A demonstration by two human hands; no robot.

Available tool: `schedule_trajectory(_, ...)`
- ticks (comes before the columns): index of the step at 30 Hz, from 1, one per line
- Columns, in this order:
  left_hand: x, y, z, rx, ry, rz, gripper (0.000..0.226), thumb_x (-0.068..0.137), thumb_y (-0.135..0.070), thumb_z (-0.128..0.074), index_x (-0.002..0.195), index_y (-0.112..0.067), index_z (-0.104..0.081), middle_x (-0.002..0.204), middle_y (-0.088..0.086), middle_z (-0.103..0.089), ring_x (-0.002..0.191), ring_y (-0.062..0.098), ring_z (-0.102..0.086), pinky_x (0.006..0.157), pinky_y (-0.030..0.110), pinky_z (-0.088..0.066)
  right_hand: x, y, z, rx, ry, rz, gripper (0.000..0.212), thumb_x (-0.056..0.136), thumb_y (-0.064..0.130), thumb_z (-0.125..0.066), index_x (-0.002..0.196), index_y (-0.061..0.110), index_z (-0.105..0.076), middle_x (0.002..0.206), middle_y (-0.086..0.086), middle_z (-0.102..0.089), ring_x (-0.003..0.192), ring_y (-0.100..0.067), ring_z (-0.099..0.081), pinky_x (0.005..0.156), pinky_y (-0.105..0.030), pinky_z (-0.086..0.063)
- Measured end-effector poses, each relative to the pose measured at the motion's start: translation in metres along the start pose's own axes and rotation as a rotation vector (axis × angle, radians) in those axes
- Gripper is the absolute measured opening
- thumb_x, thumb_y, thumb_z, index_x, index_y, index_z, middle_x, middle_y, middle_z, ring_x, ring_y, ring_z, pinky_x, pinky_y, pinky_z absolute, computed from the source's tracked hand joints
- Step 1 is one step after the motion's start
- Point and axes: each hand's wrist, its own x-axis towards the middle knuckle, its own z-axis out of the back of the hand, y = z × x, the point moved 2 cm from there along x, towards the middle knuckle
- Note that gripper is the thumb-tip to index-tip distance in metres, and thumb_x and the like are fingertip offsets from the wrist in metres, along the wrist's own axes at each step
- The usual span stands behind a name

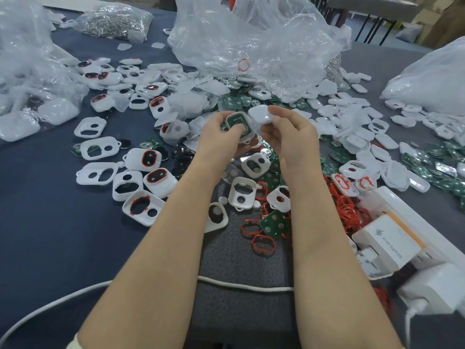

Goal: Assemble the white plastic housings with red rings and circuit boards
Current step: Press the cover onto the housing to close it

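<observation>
from my seat i see the left hand (219, 141) gripping a white housing (247, 131) over the middle of the dark table (50, 235). its fingers curl under the housing and the thumb lies on the green circuit board (235, 120) seated inside. the housing's open side faces up toward the camera. its long axis runs tilted from far left to near right, with the small loop tab at the near right end. it is a rounded white rectangle with a thin raised rim around the board. the print on the board is too small for me to read.

the right hand (289, 137) pinches a white cover (260, 115) between thumb and fingertips, just right of the housing, smooth domed side showing (i cannot tell whether the two parts touch).

at near right a white charger (385, 241) sits on a power strip (392, 205). it carries a lightning-bolt mark and letters that look like "gan", turned away from me. a pile of red rings (348, 210) lies just left of the strip. on the left, finished housings (151, 158) with red rings fitted lie face up. crumpled clear bags (251, 34) stand at the far side, and a white cable (241, 285) passes under the forearms.
</observation>
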Motion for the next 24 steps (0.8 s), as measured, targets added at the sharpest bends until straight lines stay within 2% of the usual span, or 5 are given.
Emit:
schedule_trajectory(8,0.001,0.001,0.001,-0.003,-0.012,-0.004,0.020,0.095,-0.004,-0.050,0.094,-0.023,-0.056,0.113,0.013,-0.063,0.091,0.020,-0.070,0.060,0.017,-0.055,0.002,-0.001,0.000,-0.071,-0.010,0.026,0.027,0.093,-0.004,-0.049,0.104,0.019,-0.058,0.079,0.004,-0.067,0.067,-0.005,-0.062,0.072,-0.022,-0.054)
schedule_trajectory(12,0.003,0.002,0.000,-0.022,-0.016,0.013,0.017,0.095,-0.003,-0.050,0.101,-0.018,-0.057,0.113,0.016,-0.064,0.087,0.019,-0.072,0.062,0.020,-0.056,0.003,-0.003,-0.002,0.005,0.004,-0.015,0.027,0.091,-0.008,-0.049,0.102,0.014,-0.060,0.082,-0.002,-0.067,0.074,-0.014,-0.064,0.078,-0.027,-0.056)
schedule_trajectory(15,0.003,0.001,-0.001,-0.054,-0.031,0.018,0.018,0.096,-0.004,-0.046,0.105,-0.016,-0.056,0.117,0.017,-0.063,0.088,0.021,-0.070,0.065,0.023,-0.058,0.001,-0.002,-0.005,0.018,0.045,-0.034,0.024,0.090,-0.008,-0.049,0.098,0.011,-0.061,0.091,-0.006,-0.067,0.075,-0.014,-0.066,0.073,-0.023,-0.055)
schedule_trajectory(19,0.004,-0.002,-0.002,-0.166,-0.061,0.045,0.020,0.101,-0.008,-0.037,0.100,-0.017,-0.054,0.120,0.019,-0.059,0.082,0.019,-0.066,0.060,0.022,-0.057,-0.001,-0.001,-0.009,0.035,0.060,-0.020,0.025,0.088,-0.009,-0.049,0.094,0.013,-0.061,0.086,-0.006,-0.066,0.065,-0.011,-0.066,0.069,-0.023,-0.057)
schedule_trajectory(24,0.006,0.002,-0.002,-0.206,-0.071,0.042,0.017,0.101,-0.007,-0.037,0.106,-0.013,-0.052,0.109,0.017,-0.063,0.071,0.019,-0.069,0.061,0.024,-0.058,0.000,-0.002,-0.006,0.087,-0.010,-0.054,0.030,0.088,-0.007,-0.049,0.094,0.019,-0.063,0.086,-0.011,-0.061,0.073,-0.018,-0.059,0.072,-0.026,-0.054)
